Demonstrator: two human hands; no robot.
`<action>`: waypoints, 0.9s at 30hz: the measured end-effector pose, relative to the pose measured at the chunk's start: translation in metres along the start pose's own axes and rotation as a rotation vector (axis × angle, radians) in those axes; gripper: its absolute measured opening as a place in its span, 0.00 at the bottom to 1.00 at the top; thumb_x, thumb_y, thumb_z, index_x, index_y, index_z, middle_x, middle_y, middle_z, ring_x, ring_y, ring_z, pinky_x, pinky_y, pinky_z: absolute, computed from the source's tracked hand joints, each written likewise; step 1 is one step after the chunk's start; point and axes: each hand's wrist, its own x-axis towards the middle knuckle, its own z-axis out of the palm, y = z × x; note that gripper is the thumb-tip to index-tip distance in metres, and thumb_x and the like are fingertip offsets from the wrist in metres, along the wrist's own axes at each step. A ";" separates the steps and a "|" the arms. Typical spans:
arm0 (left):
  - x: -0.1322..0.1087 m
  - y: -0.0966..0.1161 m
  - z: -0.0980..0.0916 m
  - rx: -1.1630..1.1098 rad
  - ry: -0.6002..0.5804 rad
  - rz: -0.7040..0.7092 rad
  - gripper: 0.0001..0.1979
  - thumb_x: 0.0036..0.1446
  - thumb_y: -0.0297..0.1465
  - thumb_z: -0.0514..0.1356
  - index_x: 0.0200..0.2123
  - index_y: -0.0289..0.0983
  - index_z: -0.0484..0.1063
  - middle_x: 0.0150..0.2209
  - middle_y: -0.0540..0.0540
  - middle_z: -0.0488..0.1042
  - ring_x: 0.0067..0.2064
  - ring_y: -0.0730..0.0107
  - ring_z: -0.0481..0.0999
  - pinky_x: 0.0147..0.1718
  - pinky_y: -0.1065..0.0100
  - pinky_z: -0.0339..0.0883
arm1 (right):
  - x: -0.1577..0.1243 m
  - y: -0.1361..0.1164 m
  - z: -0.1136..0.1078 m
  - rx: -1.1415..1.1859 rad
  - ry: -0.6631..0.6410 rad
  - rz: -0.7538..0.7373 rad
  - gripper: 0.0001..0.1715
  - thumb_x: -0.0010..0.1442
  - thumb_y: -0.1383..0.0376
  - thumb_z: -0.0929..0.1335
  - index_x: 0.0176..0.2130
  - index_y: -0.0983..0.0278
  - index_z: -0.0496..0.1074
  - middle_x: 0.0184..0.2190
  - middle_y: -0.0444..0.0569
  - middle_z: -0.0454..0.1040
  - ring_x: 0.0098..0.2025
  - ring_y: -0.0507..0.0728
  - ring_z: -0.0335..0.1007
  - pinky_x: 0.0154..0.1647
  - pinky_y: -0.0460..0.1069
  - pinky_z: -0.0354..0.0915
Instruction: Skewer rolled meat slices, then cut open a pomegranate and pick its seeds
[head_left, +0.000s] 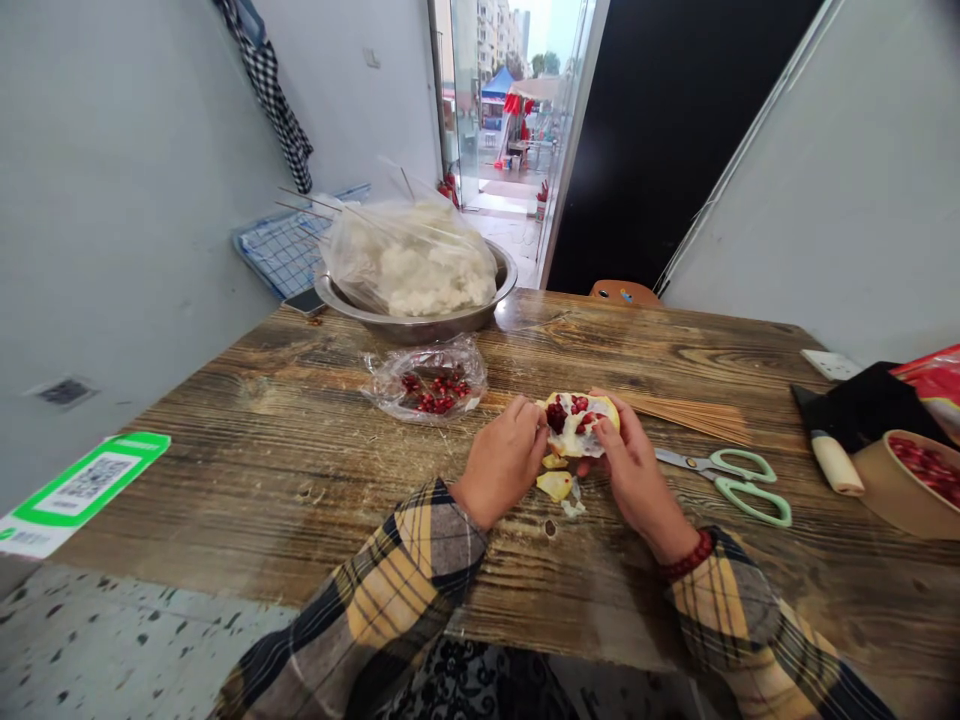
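Between my two hands is an opened pomegranate, its yellow rind and white pith showing with clusters of red seeds. My right hand is wrapped round its right side, the thumb on the cut face. At its left edge, my left hand grips with bent fingers; the fingertips are partly hidden. Pieces of yellow peel lie on the table just below the fruit. Beyond my left hand, a clear plastic bag lies spread with loose red seeds on it.
Green-handled scissors and a bundle of thin wooden sticks lie right of my hands. A bowl of red seeds stands at the far right. Behind the seeds sits a metal basin holding a bagged pale mass. The table is wooden.
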 end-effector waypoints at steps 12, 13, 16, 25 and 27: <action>-0.001 -0.001 0.001 0.065 0.019 0.042 0.07 0.65 0.30 0.47 0.37 0.38 0.64 0.37 0.47 0.68 0.38 0.69 0.70 0.35 0.68 0.64 | 0.000 0.001 0.000 -0.021 0.021 -0.002 0.26 0.61 0.51 0.65 0.55 0.57 0.62 0.42 0.49 0.70 0.33 0.55 0.67 0.19 0.46 0.68; -0.001 0.000 -0.001 0.060 0.016 0.047 0.07 0.65 0.30 0.47 0.38 0.38 0.64 0.38 0.47 0.68 0.39 0.69 0.70 0.35 0.69 0.64 | 0.000 0.000 0.000 -0.017 0.022 -0.002 0.26 0.61 0.51 0.65 0.55 0.57 0.62 0.42 0.49 0.70 0.33 0.55 0.67 0.19 0.46 0.68; -0.001 0.000 -0.003 0.109 -0.014 0.056 0.06 0.65 0.29 0.48 0.40 0.39 0.64 0.39 0.47 0.69 0.38 0.70 0.71 0.34 0.69 0.63 | 0.000 -0.001 0.000 -0.017 0.015 0.005 0.26 0.61 0.52 0.65 0.56 0.56 0.62 0.41 0.49 0.70 0.32 0.55 0.66 0.19 0.46 0.68; 0.000 0.001 -0.003 0.284 -0.085 0.109 0.06 0.64 0.29 0.49 0.38 0.37 0.65 0.37 0.45 0.69 0.34 0.66 0.71 0.29 0.66 0.62 | 0.001 -0.001 0.002 -0.050 0.013 0.023 0.27 0.59 0.51 0.66 0.55 0.56 0.62 0.41 0.49 0.71 0.30 0.55 0.67 0.18 0.47 0.68; 0.000 0.000 -0.002 0.292 -0.089 0.109 0.06 0.64 0.29 0.49 0.38 0.37 0.65 0.37 0.44 0.69 0.34 0.66 0.71 0.29 0.66 0.62 | 0.001 0.000 0.001 -0.053 0.015 0.025 0.27 0.59 0.51 0.66 0.55 0.56 0.63 0.41 0.49 0.71 0.31 0.55 0.67 0.18 0.47 0.68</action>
